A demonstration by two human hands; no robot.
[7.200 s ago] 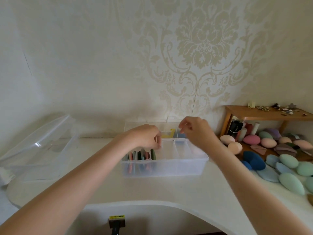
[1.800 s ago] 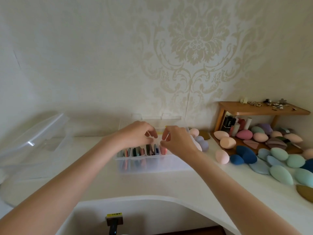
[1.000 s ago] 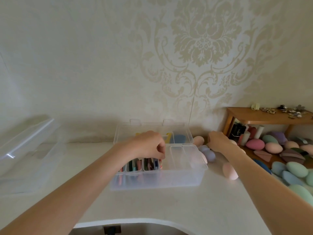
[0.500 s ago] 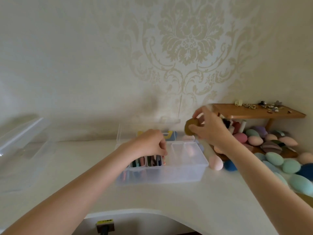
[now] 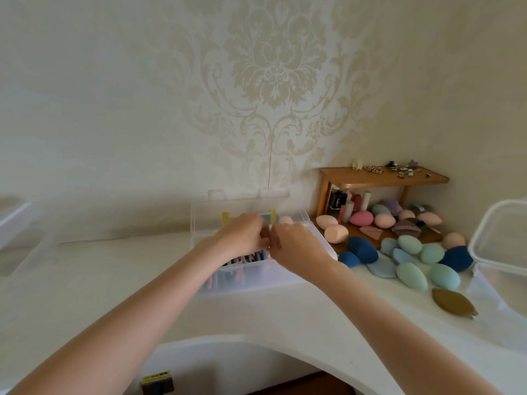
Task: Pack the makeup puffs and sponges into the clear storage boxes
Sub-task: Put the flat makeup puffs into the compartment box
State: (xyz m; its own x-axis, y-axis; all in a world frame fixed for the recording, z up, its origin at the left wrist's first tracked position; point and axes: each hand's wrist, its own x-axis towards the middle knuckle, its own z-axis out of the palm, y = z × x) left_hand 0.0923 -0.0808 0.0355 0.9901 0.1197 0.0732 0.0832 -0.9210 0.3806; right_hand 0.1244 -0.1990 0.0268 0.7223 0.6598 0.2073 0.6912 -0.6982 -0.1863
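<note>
A clear storage box [image 5: 256,280] stands on the white counter, its lid [image 5: 236,205] open against the wall. Several flat puffs [image 5: 248,256] stand on edge in its left compartments. My left hand [image 5: 242,235] rests curled on that row. My right hand [image 5: 296,249] is pinched right beside it, fingertips touching the left hand's over the box. The brown puff that the right hand carried is hidden between the hands. Loose sponges lie to the right: pink [image 5: 336,233], dark blue [image 5: 362,249], green [image 5: 410,276], and an olive flat puff [image 5: 453,305].
A small wooden shelf [image 5: 379,178] stands at the back right with bottles and more sponges under it. A second clear container [image 5: 499,238] sits at the far right edge, and another clear box [image 5: 14,220] at the far left. The counter's front edge [image 5: 256,337] curves inward.
My right hand reached right, picked up a brown puff and brought it back to the box beside the left hand. The left hand stayed on the row of puffs.
</note>
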